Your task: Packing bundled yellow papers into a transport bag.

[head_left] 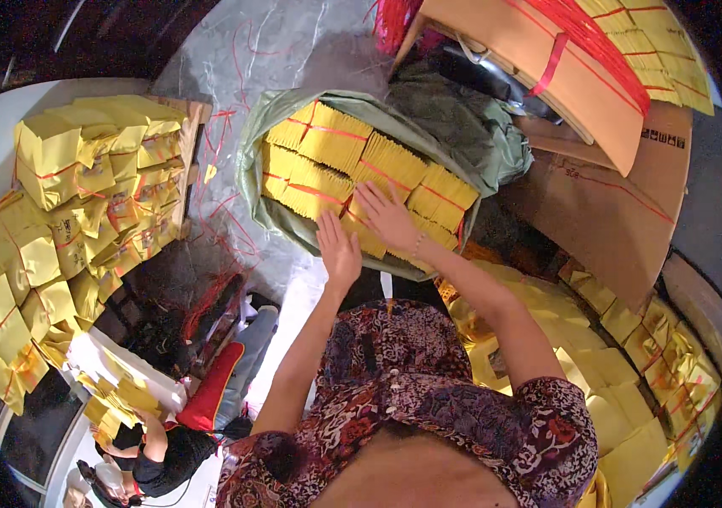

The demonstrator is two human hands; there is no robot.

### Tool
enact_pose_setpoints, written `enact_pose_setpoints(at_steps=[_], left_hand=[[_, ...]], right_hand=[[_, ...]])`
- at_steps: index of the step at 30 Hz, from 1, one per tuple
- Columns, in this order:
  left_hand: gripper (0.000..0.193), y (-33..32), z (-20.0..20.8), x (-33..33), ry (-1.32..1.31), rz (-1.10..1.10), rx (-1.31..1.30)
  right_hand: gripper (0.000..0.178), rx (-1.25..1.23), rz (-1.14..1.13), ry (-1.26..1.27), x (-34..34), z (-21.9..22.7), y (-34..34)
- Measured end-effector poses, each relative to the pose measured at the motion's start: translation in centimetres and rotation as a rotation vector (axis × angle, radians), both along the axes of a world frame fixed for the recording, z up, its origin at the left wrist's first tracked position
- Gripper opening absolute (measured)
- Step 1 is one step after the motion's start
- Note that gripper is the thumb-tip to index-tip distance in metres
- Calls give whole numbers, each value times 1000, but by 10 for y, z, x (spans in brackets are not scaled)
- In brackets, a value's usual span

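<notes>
A pale green woven sack [251,190] stands open in front of me, filled with bundles of yellow folded paper [334,142] tied with red string. The bundles sit in rows with their ridged edges up. My right hand [388,218] lies with fingers stretched on the bundles near the middle of the sack. Beside it, at the sack's near edge, my left hand [340,250] is also flat, fingers outstretched toward the near bundles. Neither hand grips anything that I can see. The lower part of the sack's contents is hidden.
Stacked yellow bundles [56,161] stand at left, more yellow bundles [615,372] at right. A cardboard box [606,199] and a curved brown board with red string [539,51] are at far right. Loose red strings [221,220] litter the grey floor. Another person [170,461] works at lower left.
</notes>
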State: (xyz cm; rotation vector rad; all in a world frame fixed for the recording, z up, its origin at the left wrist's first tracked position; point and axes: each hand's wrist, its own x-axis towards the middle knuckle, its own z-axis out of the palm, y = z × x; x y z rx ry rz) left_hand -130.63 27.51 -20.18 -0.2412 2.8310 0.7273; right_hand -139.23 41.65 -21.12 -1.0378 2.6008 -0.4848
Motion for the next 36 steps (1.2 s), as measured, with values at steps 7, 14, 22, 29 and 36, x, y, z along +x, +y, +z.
enact_pose_setpoints(at_steps=[7, 14, 22, 29, 36], left_hand=[[65, 15, -3, 7, 14, 38, 63], [61, -8, -6, 1, -26, 90, 2], [57, -14, -23, 4, 107, 719, 432], [45, -31, -94, 21, 50, 882, 374], [41, -32, -54, 1, -130, 1102, 823]], right_hand=[[60, -34, 93, -7, -4, -10, -19], [61, -86, 123, -43, -8, -2, -22], [56, -57, -72, 63, -11, -2, -8], [49, -23, 164, 138, -10, -5, -26], [55, 51, 166, 39, -7, -7, -29]])
